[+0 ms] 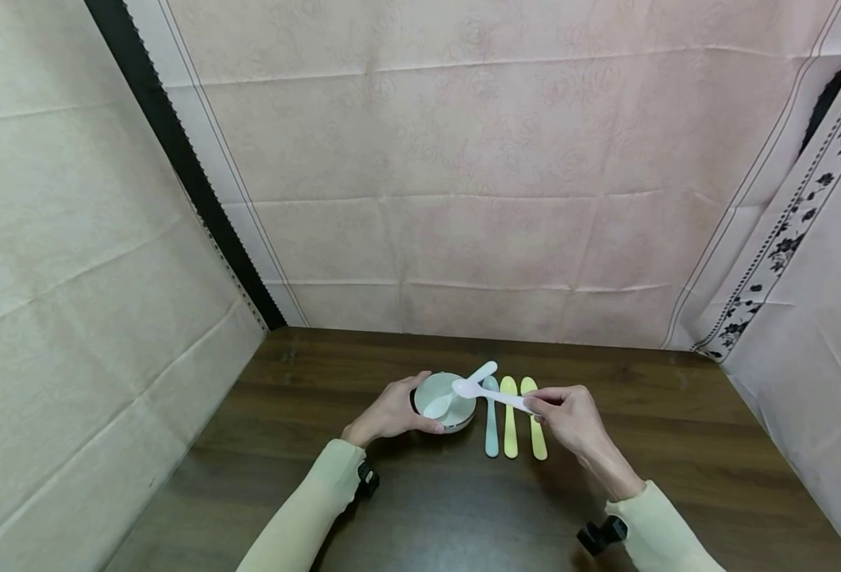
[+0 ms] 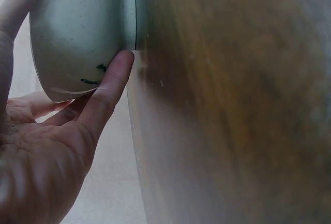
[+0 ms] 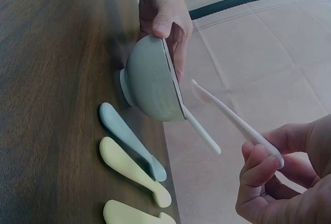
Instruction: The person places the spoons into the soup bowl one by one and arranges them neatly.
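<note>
A pale green bowl (image 1: 430, 389) stands on the table, and my left hand (image 1: 395, 409) grips its side with thumb and fingers spread around it. In the left wrist view, one finger reaches down near the foot of the bowl (image 2: 77, 32). A pale spoon (image 1: 483, 371) leans in the bowl, its handle sticking out over the rim on the right. Between thumb and fingers, my right hand (image 1: 570, 417) pinches the handle end of a whitish spoon (image 3: 240, 123). That spoon's head hangs in the air beside the bowl's rim.
Right of the bowl lie a light blue spoon (image 1: 491, 429) and two yellow ones, the nearer yellow spoon (image 1: 510, 429) and the farther yellow spoon (image 1: 538, 438), side by side on the brown wooden table (image 1: 449, 508). Pale cloth (image 1: 463, 159) hangs behind and at both sides.
</note>
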The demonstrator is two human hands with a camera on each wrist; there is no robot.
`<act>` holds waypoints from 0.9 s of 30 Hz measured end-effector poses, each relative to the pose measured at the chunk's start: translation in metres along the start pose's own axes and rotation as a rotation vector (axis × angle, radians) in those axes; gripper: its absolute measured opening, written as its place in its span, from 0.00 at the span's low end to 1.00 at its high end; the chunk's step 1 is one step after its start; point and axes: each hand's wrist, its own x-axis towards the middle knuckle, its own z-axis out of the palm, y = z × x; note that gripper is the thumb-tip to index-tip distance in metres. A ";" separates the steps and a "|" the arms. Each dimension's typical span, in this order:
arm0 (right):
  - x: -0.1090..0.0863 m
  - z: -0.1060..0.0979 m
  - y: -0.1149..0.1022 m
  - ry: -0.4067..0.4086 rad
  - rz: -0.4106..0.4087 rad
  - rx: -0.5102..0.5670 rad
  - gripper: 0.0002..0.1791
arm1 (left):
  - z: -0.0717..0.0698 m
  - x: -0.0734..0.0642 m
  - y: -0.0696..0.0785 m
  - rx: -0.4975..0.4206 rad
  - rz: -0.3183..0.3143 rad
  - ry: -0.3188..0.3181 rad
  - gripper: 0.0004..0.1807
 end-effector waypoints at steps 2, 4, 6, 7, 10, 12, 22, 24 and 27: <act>0.001 0.001 0.000 -0.002 0.002 0.004 0.12 | 0.000 0.000 0.000 0.001 -0.003 0.000 0.64; 0.002 0.001 0.000 -0.009 -0.004 0.007 0.12 | 0.000 0.000 0.000 0.001 -0.002 0.000 0.64; 0.003 0.003 0.000 -0.010 -0.007 0.014 0.11 | -0.001 0.000 0.001 0.002 -0.002 -0.001 0.63; 0.004 0.003 0.000 -0.011 -0.009 0.017 0.12 | -0.001 0.000 0.001 0.003 -0.003 -0.001 0.63; 0.006 0.005 0.001 -0.006 -0.011 0.028 0.11 | -0.001 0.000 0.001 0.001 -0.006 -0.002 0.63; 0.008 0.007 0.001 -0.008 -0.014 0.037 0.11 | -0.001 -0.001 0.002 0.001 -0.008 -0.002 0.64; 0.015 0.010 0.002 -0.044 0.007 0.047 0.10 | 0.000 -0.001 0.001 0.006 0.001 0.002 0.63; 0.016 0.011 0.001 -0.052 0.005 0.039 0.09 | 0.000 -0.001 0.002 0.005 0.000 0.002 0.63; 0.019 0.013 0.002 -0.061 0.004 0.032 0.09 | -0.001 -0.001 0.001 0.012 0.007 0.000 0.63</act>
